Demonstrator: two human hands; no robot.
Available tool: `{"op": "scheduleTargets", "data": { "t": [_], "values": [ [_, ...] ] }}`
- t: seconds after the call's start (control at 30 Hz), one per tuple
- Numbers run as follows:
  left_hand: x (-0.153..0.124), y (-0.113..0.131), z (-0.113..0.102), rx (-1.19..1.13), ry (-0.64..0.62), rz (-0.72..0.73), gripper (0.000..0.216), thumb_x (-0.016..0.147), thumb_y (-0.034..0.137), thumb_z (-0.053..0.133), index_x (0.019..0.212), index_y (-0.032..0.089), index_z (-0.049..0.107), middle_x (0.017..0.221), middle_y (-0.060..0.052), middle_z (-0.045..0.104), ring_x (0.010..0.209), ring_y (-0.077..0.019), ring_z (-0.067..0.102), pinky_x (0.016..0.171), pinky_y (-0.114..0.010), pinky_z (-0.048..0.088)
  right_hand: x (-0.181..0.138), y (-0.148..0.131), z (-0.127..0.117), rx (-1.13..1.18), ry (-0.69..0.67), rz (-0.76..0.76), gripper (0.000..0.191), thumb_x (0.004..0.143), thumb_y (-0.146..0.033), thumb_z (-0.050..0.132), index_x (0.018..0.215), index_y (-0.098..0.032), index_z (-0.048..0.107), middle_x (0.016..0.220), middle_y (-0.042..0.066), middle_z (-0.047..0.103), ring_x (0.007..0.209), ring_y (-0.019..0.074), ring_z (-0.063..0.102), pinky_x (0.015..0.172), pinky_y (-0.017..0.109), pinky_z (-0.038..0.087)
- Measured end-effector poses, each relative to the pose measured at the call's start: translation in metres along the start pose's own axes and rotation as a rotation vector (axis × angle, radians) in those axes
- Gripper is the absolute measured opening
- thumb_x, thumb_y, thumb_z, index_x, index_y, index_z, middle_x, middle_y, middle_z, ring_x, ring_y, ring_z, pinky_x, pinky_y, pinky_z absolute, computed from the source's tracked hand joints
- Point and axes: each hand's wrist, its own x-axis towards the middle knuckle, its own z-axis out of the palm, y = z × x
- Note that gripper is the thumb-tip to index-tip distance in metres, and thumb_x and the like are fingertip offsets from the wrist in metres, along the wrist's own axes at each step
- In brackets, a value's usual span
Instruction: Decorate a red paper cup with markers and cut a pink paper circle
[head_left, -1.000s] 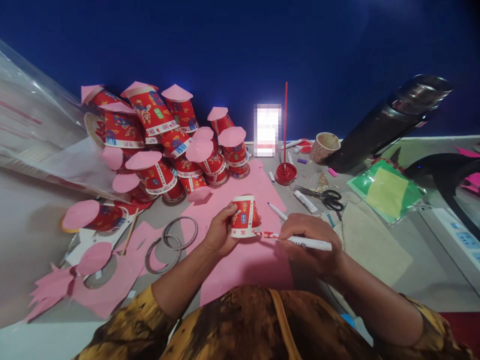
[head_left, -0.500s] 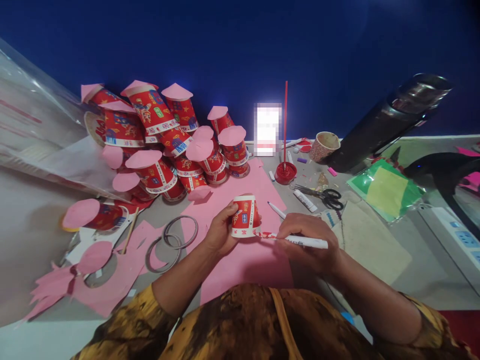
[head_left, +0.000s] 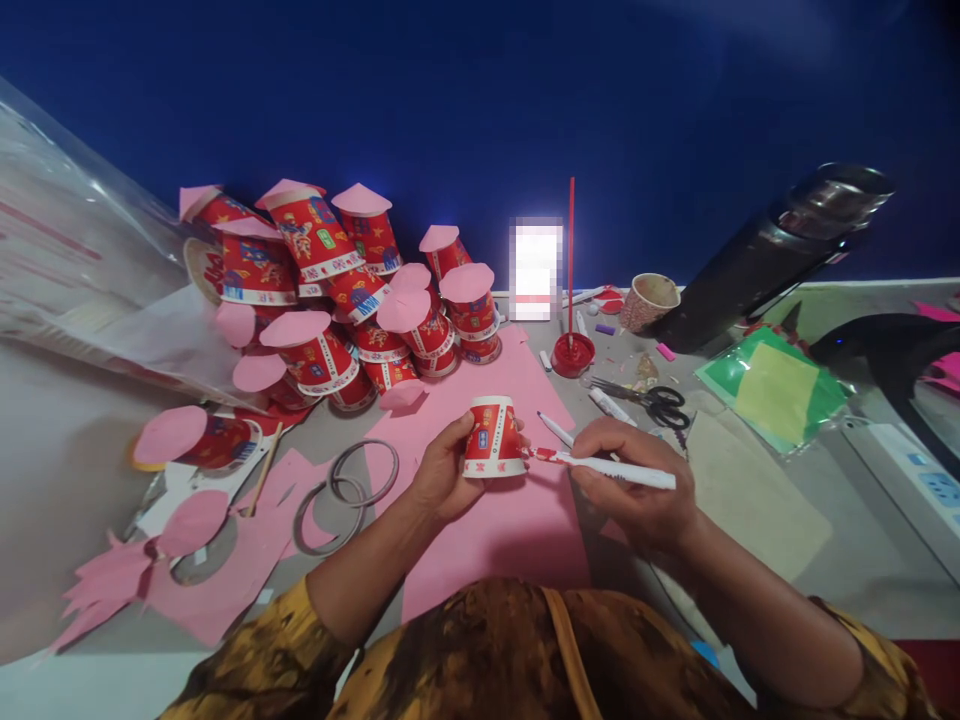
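Note:
My left hand [head_left: 441, 478] is closed round a red printed paper cup [head_left: 491, 438], held upside down above a pink paper sheet [head_left: 495, 510]. My right hand [head_left: 637, 485] pinches a white marker pen [head_left: 622, 470] whose red-patterned tip end touches the cup's lower rim. The cup's white rim faces down toward me. Both forearms come up from the bottom of the view over a yellow-brown patterned garment.
A heap of red cups with pink paper caps [head_left: 337, 290] lies at the back left. Two metal rings [head_left: 345, 485] and pink scraps [head_left: 187, 570] sit left. Scissors [head_left: 649, 398], a red stand with a rod [head_left: 571, 345], a brown cup [head_left: 649, 300] and a green packet [head_left: 772, 385] are right.
The cup and both hands have risen slightly and the cup is tilted a bit more upright; the pen now lies flatter, its tip still at the cup's rim.

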Motion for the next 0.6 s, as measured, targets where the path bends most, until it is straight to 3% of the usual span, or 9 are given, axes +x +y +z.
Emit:
{"op": "scheduleTargets", "data": {
  "t": [0.17,0.6],
  "values": [
    [0.0001,0.0019,-0.0022,-0.011,-0.012,-0.024,0.034,0.089,0.031,0.070,0.115,0.009,0.073,0.106,-0.017,0.082,0.090,-0.0304,0.079,0.086,-0.046,0.063,0.0026,0.0028,-0.0025,0.035,-0.012,-0.034,0.008,0.088,-0.014,0.070,0.087,-0.022,0.072,0.074,0.001,0.075,0.061,0.0148,0.068,0.057,0.024,0.051],
    [0.0014,0.0024,-0.0021,-0.021,-0.018,-0.021,0.036,0.084,0.027,0.069,0.114,0.009,0.073,0.110,-0.017,0.081,0.093,-0.0307,0.079,0.089,-0.046,0.063,0.0045,0.0020,-0.0014,0.023,-0.097,-0.159,0.007,0.094,-0.016,0.069,0.090,-0.021,0.071,0.074,0.005,0.076,0.065,0.0178,0.071,0.059,0.029,0.056]
  ]
}}
